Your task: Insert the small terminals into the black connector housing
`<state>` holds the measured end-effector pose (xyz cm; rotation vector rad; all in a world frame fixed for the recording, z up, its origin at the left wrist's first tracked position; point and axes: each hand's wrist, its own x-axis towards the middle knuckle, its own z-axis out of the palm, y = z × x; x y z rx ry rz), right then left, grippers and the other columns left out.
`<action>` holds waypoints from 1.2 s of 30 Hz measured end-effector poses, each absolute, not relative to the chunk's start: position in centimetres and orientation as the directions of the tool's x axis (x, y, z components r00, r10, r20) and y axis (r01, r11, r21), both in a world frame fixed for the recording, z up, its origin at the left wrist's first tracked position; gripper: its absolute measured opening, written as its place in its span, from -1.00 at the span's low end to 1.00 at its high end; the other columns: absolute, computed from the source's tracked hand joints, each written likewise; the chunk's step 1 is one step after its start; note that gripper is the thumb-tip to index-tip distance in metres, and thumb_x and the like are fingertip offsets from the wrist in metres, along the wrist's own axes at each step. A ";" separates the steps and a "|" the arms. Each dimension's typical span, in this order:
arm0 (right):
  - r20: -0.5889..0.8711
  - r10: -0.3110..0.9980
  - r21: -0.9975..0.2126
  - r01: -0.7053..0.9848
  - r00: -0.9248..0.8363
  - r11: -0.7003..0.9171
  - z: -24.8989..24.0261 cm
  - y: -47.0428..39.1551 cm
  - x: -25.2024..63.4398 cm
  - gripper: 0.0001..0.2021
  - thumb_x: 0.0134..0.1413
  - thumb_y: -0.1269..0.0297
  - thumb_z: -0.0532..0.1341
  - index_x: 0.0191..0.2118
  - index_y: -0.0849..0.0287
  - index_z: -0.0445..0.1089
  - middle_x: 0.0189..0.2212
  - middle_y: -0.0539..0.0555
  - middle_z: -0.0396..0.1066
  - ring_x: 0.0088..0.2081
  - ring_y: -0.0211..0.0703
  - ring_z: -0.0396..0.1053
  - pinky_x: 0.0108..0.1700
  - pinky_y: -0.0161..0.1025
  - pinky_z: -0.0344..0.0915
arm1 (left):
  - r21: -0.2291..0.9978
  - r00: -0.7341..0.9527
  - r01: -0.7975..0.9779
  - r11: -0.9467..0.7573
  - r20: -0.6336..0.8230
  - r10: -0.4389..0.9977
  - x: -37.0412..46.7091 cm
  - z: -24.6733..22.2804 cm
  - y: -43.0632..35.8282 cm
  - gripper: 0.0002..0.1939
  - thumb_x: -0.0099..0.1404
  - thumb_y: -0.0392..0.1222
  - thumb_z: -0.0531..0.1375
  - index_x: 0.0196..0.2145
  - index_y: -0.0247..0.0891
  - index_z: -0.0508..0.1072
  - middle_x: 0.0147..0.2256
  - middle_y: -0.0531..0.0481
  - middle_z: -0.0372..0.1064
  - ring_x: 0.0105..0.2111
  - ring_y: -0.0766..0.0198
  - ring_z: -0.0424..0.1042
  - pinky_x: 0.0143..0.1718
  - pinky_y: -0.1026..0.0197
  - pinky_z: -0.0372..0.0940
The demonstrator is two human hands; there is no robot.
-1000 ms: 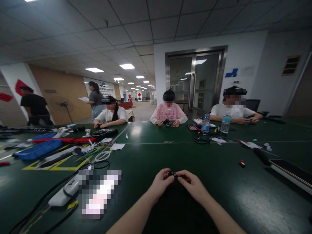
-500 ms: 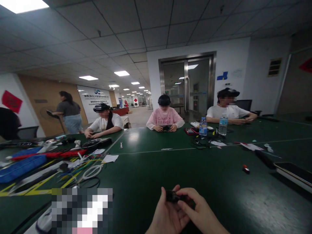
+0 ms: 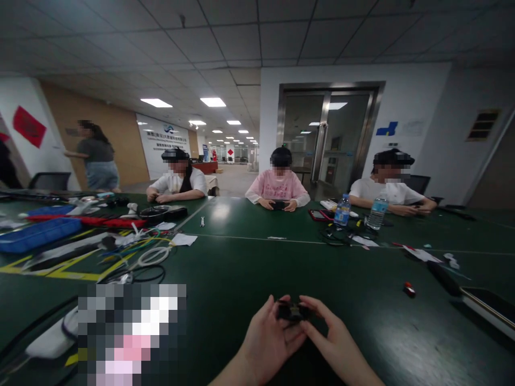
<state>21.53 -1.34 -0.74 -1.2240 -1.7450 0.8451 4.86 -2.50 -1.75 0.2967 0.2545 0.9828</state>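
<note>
Between my two hands, just above the green table, is a small black object (image 3: 293, 311), too dark and small for me to tell its kind. My left hand (image 3: 269, 332) is turned palm up, its thumb and fingers closed around the object's left end. On the other side, my right hand (image 3: 326, 329) pinches the right end between thumb and fingers. Fingers partly cover both ends of the object.
At left lie cables (image 3: 155, 257), a blue tray (image 3: 40, 236) and a white power strip (image 3: 52, 335). A small red-and-black item (image 3: 409, 289) and a phone-like slab (image 3: 488, 308) lie right. Bottles (image 3: 342, 210) stand further back, near three seated people wearing headsets.
My right hand has shifted from over the black object to its right end, so more of the object shows. The camera view has tilted, and a standing person at left has turned.
</note>
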 end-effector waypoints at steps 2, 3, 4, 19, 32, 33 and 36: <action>0.247 0.949 -0.866 0.395 -0.193 0.306 -0.9 -1.1 21.8 -0.62 -0.04 0.23 0.21 -0.03 0.07 0.37 -0.07 0.12 0.44 0.00 0.06 0.33 0.08 0.02 0.19 | 0.449 0.489 -0.774 0.447 -0.025 0.872 4.7 -1.6 -2.5 -0.60 0.14 -0.16 0.30 -0.08 -0.25 0.33 -0.11 -0.18 0.42 -0.17 0.10 0.46 -0.02 0.09 0.18; 0.251 0.948 -0.866 0.393 -0.195 0.310 -0.9 -1.0 21.9 -0.63 -0.05 0.21 0.21 -0.05 0.07 0.38 -0.07 0.12 0.45 0.00 0.07 0.34 0.06 0.02 0.21 | 0.491 0.474 -0.765 0.416 -0.007 0.880 4.7 -1.6 -2.5 -0.56 0.09 -0.26 0.33 -0.07 -0.24 0.32 -0.10 -0.17 0.41 -0.15 0.10 0.46 0.00 0.08 0.18; 0.254 0.947 -0.865 0.391 -0.198 0.314 -0.8 -1.1 21.9 -0.64 -0.05 0.20 0.22 -0.06 0.07 0.39 -0.08 0.12 0.45 -0.01 0.08 0.34 0.05 0.02 0.22 | 0.528 0.464 -0.754 0.390 0.007 0.886 4.7 -1.7 -2.4 -0.53 0.06 -0.33 0.35 -0.08 -0.24 0.32 -0.10 -0.16 0.41 -0.13 0.11 0.45 0.01 0.07 0.18; 0.270 0.901 -0.841 0.372 -0.339 0.392 1.0 -2.1 21.4 -0.79 0.00 0.28 0.23 -0.19 0.06 0.45 -0.19 0.08 0.43 -0.09 -0.03 0.37 0.00 -0.11 0.27 | 0.789 0.481 -0.531 0.308 -0.018 0.876 3.2 -1.7 -1.7 -0.33 -0.08 -0.34 0.43 -0.04 -0.17 0.23 -0.24 -0.01 0.36 -0.22 0.21 0.42 -0.09 0.11 0.21; 0.173 0.915 -0.878 0.364 -0.364 0.310 1.4 -2.7 21.0 -0.84 -0.06 0.31 0.25 -0.27 0.03 0.44 -0.25 0.01 0.42 -0.16 -0.04 0.37 -0.11 -0.13 0.29 | 0.923 0.497 -0.297 0.246 -0.071 0.865 1.9 -1.2 -1.3 -0.52 -0.07 -0.39 0.38 -0.17 -0.29 0.37 -0.23 -0.05 0.39 -0.24 0.24 0.39 -0.16 0.17 0.21; 0.171 0.915 -0.879 0.363 -0.365 0.309 1.4 -2.7 21.0 -0.84 -0.06 0.31 0.25 -0.27 0.04 0.44 -0.25 0.02 0.41 -0.16 -0.05 0.37 -0.11 -0.13 0.29 | 0.923 0.502 -0.294 0.247 -0.070 0.862 1.9 -1.1 -1.4 -0.52 -0.07 -0.39 0.38 -0.17 -0.30 0.37 -0.23 -0.05 0.40 -0.23 0.24 0.39 -0.15 0.17 0.21; 0.183 0.914 -0.886 0.343 -0.362 0.314 1.3 -2.7 21.0 -0.85 -0.06 0.32 0.25 -0.28 0.04 0.44 -0.20 0.03 0.40 -0.12 -0.03 0.35 -0.06 -0.11 0.26 | 0.921 0.509 -0.297 0.252 -0.070 0.858 1.9 -1.0 -1.4 -0.51 -0.08 -0.40 0.39 -0.17 -0.30 0.37 -0.24 -0.05 0.41 -0.25 0.25 0.39 -0.17 0.19 0.22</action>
